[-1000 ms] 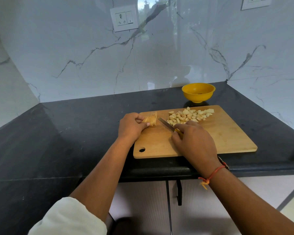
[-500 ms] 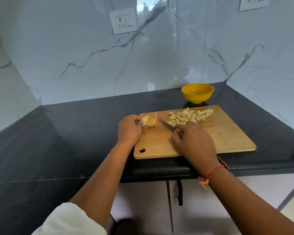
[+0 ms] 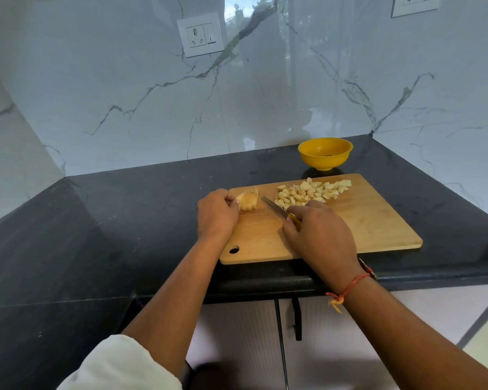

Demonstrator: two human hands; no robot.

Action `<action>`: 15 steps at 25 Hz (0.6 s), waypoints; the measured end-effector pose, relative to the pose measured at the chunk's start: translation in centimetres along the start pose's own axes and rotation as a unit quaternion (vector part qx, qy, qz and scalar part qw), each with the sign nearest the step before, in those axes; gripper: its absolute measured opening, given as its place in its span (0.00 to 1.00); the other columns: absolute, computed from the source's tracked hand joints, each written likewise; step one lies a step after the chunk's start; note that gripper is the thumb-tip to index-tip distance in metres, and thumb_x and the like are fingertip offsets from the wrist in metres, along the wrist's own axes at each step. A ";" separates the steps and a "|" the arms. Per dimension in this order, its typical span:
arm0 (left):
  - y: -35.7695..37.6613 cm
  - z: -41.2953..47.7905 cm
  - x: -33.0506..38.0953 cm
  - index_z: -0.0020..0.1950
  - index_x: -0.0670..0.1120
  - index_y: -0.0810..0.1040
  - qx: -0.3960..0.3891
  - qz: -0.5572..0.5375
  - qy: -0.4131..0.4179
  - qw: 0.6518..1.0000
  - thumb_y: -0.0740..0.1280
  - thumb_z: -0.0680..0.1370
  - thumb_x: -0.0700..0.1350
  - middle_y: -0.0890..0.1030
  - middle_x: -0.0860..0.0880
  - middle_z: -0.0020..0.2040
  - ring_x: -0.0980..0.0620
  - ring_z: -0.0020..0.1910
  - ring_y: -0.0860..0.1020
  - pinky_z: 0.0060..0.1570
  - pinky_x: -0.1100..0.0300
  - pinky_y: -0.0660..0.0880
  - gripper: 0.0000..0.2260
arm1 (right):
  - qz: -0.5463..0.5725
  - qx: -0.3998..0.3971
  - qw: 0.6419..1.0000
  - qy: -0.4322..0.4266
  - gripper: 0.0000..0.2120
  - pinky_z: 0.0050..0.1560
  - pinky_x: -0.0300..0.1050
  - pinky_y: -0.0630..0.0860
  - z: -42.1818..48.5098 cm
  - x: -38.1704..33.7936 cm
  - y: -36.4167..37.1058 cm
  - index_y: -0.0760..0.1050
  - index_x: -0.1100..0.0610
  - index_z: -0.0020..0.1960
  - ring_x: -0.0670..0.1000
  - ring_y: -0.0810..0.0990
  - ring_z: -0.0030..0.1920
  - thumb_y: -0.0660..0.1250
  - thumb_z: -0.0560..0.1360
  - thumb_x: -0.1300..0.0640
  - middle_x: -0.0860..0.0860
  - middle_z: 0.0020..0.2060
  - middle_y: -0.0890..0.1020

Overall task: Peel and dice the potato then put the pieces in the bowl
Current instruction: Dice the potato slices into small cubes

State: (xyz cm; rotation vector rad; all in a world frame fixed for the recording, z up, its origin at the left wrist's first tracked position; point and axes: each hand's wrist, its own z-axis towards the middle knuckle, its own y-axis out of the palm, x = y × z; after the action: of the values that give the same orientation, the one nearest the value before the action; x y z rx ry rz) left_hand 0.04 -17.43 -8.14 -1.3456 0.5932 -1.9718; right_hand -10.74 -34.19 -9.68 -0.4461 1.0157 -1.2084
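From my end the view looks down at a black stone surface [image 3: 124,220] that wraps round a corner, backed by white marble walls [image 3: 265,94] with grey veins. A switch socket [image 3: 200,35] sits on the far wall and a second socket [image 3: 414,4] at the top right edge. Below the front edge I see pale cabinet doors [image 3: 243,333] with a dark handle [image 3: 297,319].

A wooden cutting board [image 3: 364,220] lies on the surface with its long axis running left to right, the hanging hole at its near left corner. Just beyond its far edge stands the yellow bowl [image 3: 324,160], upright.

The hands are apart. The left hand [image 3: 216,215] holds the potato chunk [image 3: 250,199] with its fingertips at the board's far left corner. The chunk rests on the board with its free end facing right, toward the blade; I cannot tell its long axis for sure. The right hand [image 3: 319,235] is curled round the yellow handle of the knife [image 3: 273,205]. The blade's long axis runs diagonally, with the tip pointing away and to the left, into the gap between the chunk and the diced pieces [image 3: 310,191]. Those lie on the board in a loose band from the knife toward the far right, near the bowl.

A red thread [image 3: 350,285] circles the right wrist, and a white sleeve [image 3: 119,364] shows on the left arm.
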 end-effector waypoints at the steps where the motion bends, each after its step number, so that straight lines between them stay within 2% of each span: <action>1: -0.1 0.0 0.0 0.53 0.47 0.81 -0.004 -0.001 -0.007 1.000 0.68 0.80 0.45 0.81 0.52 0.50 0.58 0.45 0.76 0.41 0.69 0.68 0.04 | 0.000 0.001 1.000 0.000 0.13 0.40 0.37 0.73 0.0 0.0 0.0 0.80 0.49 0.60 0.44 0.74 0.42 0.63 0.79 0.47 0.46 0.45 0.75; 4: -0.4 0.0 0.2 0.52 0.48 0.76 -0.018 -0.014 -0.036 0.999 0.65 0.81 0.43 0.79 0.52 0.48 0.57 0.41 0.75 0.35 0.67 0.67 0.01 | 0.001 0.001 1.000 0.001 0.13 0.39 0.36 0.72 0.0 0.0 0.1 0.80 0.48 0.60 0.44 0.73 0.42 0.63 0.79 0.47 0.45 0.45 0.75; 8: -0.8 0.2 0.3 0.55 0.47 0.74 -0.033 -0.068 -0.101 0.992 0.63 0.81 0.44 0.78 0.50 0.48 0.55 0.43 0.76 0.35 0.61 0.68 0.04 | 0.002 0.004 1.000 0.003 0.14 0.40 0.37 0.75 0.1 0.0 0.0 0.80 0.48 0.61 0.44 0.74 0.42 0.63 0.79 0.47 0.45 0.45 0.75; 12: -1.1 0.3 0.2 0.55 0.46 0.76 -0.041 -0.148 -0.153 0.976 0.63 0.80 0.43 0.80 0.48 0.50 0.53 0.45 0.77 0.37 0.58 0.70 0.06 | 0.006 0.006 1.000 0.006 0.14 0.41 0.38 0.76 0.1 0.0 0.1 0.80 0.48 0.61 0.44 0.74 0.42 0.63 0.79 0.47 0.46 0.45 0.75; 15: -1.9 -0.3 0.3 0.54 0.49 0.79 -0.049 -0.187 -0.161 0.968 0.63 0.79 0.43 0.82 0.48 0.51 0.50 0.49 0.79 0.44 0.52 0.78 0.07 | 0.007 0.007 1.000 0.005 0.14 0.40 0.38 0.75 0.0 0.0 0.1 0.80 0.49 0.60 0.44 0.74 0.42 0.63 0.79 0.47 0.46 0.44 0.75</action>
State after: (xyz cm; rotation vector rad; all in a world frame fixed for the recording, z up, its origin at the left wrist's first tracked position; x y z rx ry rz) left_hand -0.80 -16.39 -6.80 -1.9058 0.3007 -1.9616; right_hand -10.67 -34.22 -9.71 -0.4201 1.0171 -1.2058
